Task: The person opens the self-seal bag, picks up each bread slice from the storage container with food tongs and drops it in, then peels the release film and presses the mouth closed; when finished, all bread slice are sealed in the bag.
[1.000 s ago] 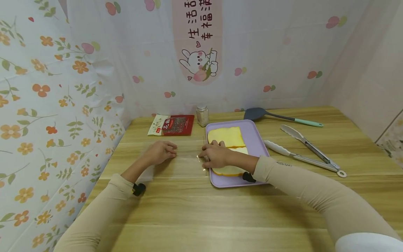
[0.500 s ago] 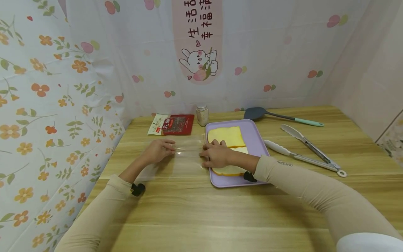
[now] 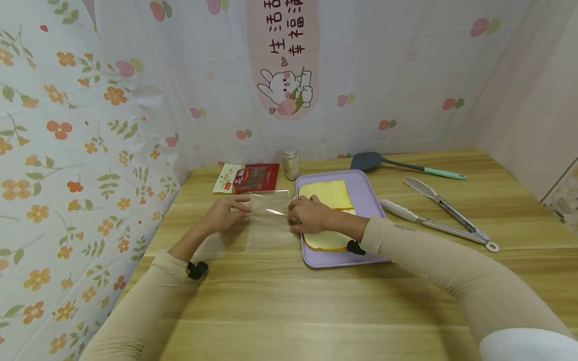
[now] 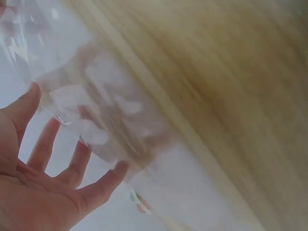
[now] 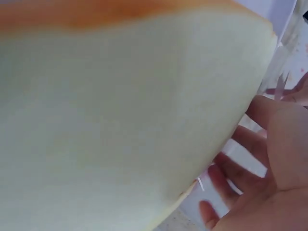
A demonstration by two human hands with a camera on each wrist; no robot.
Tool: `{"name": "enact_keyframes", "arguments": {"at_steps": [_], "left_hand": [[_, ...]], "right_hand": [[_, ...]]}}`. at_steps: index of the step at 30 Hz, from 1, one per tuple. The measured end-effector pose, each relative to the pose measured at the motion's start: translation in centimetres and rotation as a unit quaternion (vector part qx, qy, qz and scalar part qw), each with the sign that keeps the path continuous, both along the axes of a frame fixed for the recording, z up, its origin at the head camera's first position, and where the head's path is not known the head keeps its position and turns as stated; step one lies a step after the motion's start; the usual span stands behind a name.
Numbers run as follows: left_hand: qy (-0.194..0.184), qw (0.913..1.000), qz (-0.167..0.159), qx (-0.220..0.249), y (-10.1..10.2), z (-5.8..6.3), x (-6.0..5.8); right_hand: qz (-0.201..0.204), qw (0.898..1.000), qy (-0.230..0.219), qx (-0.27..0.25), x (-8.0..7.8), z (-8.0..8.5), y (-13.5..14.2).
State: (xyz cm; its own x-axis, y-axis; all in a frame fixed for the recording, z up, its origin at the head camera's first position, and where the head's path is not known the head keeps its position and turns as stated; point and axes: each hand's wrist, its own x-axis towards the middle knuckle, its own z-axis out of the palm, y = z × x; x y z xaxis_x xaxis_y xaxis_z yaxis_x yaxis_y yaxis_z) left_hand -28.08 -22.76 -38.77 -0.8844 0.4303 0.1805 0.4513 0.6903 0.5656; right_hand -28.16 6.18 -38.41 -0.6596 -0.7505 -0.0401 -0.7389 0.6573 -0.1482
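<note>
A clear plastic sheet [image 3: 270, 233] stretches between both hands, its upper edge catching the light. My left hand [image 3: 228, 213] holds its left side; in the left wrist view the thumb and spread fingertips sit right along the sheet's edge. The right hand [image 3: 311, 215], fingers bent, grips the sheet's right side above the left rim of a lilac tray [image 3: 367, 200]. Two bread slices with orange-brown crusts lie on that tray: a yellow slice [image 3: 326, 192] behind and a paler slice [image 3: 328, 241] in front, partly covered by my right hand. The pale slice [image 5: 125, 110] fills much of the right wrist view.
A red-and-white spice packet [image 3: 255, 178] and a small glass jar [image 3: 291, 165] stand at the back. Behind and right of the tray lie a dark spatula [image 3: 368, 161] with a mint handle and metal tongs [image 3: 440, 233], spread apart. A printed curtain [image 3: 189, 75] hangs behind the table.
The plastic sheet, nearly flat on the table before, now has its far edge lifted and showing clearly. My right hand shifts slightly up and the left barely moves. Tray and bread stay put.
</note>
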Motion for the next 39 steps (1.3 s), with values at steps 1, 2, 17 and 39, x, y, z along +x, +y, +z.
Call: {"name": "enact_keyframes", "arguments": {"at_steps": [1,2,17,39], "left_hand": [[-0.004,1.0000,0.002,0.000,0.0,0.0,0.0],[-0.009,1.0000,0.004,-0.001,0.0,-0.1,-0.1],[-0.038,0.9989,0.026,0.009,-0.2,0.5,0.0],[-0.043,0.9976,0.019,0.051,-1.9,1.2,0.6]], "right_hand": [[0.008,1.000,-0.005,-0.009,-0.1,0.0,0.0],[0.016,1.000,-0.011,-0.017,-0.3,-0.1,-0.1],[0.028,0.995,-0.068,0.061,-0.5,0.2,-0.9],[0.138,0.982,0.036,0.125,-0.4,0.5,-4.1]]}}
